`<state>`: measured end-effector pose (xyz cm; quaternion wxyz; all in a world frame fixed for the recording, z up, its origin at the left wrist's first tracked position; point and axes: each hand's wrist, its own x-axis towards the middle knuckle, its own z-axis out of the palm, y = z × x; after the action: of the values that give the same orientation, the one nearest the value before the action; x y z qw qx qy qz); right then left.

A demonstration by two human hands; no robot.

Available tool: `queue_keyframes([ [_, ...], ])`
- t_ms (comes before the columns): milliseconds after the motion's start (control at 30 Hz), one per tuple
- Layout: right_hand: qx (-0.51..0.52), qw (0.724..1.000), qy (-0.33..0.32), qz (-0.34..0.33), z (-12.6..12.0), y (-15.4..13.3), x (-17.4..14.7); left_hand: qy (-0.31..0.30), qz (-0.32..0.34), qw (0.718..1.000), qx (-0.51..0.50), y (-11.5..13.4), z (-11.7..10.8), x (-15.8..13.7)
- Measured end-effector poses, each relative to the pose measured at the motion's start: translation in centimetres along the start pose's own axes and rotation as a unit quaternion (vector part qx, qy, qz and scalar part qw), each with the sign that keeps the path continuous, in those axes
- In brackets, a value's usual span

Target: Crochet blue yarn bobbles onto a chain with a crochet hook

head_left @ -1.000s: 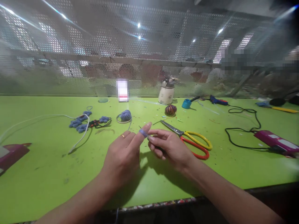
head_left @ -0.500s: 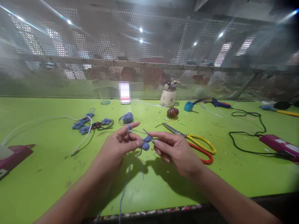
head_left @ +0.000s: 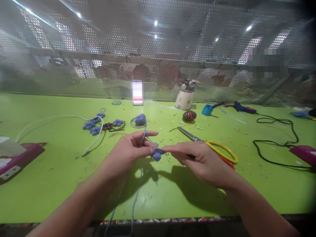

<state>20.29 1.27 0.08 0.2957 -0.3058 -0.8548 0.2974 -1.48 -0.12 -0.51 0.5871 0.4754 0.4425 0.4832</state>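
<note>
Between the thumb and fingers of my left hand (head_left: 134,144) is a small purple-blue crochet piece (head_left: 157,156) with puffy petals. Yarn of the same colour loops over my left index finger, which points right, and long strands hang past the table's front edge. My right hand (head_left: 199,159) is closed on a thin crochet hook, mostly hidden by the fingers, and its index fingertip reaches the piece's right side. Behind my left hand sits a purple-blue yarn ball (head_left: 140,119). Scissors (head_left: 221,148) with yellow and red handles lie partly behind my right hand.
Finished purple-blue flowers (head_left: 92,125) lie at left beside a white cable (head_left: 100,133). Purple power strips (head_left: 24,158) stand at both sides. Farther back are a multicoloured yarn ball (head_left: 189,116), a bottle (head_left: 184,98), a lit phone (head_left: 137,92) and a blue glue gun (head_left: 244,108).
My right hand has turned palm-down, and the hook's shaft, visible above the piece before, is now mostly hidden. The view has shifted, so the table items appear farther right and higher.
</note>
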Motion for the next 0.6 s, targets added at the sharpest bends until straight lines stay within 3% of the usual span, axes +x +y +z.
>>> queue_keyframes([
  [233, -0.138, 0.989, -0.047, -0.028, -0.7, 0.0, -0.3, -0.012, -0.004, 1.0, 0.027, -0.1, -0.1, 0.2],
  [600, -0.275, 0.96, -0.04, -0.024, 0.4, 0.0, -0.5, 0.017, 0.02, 0.998, 0.057, -0.2, 0.3, 0.1],
])
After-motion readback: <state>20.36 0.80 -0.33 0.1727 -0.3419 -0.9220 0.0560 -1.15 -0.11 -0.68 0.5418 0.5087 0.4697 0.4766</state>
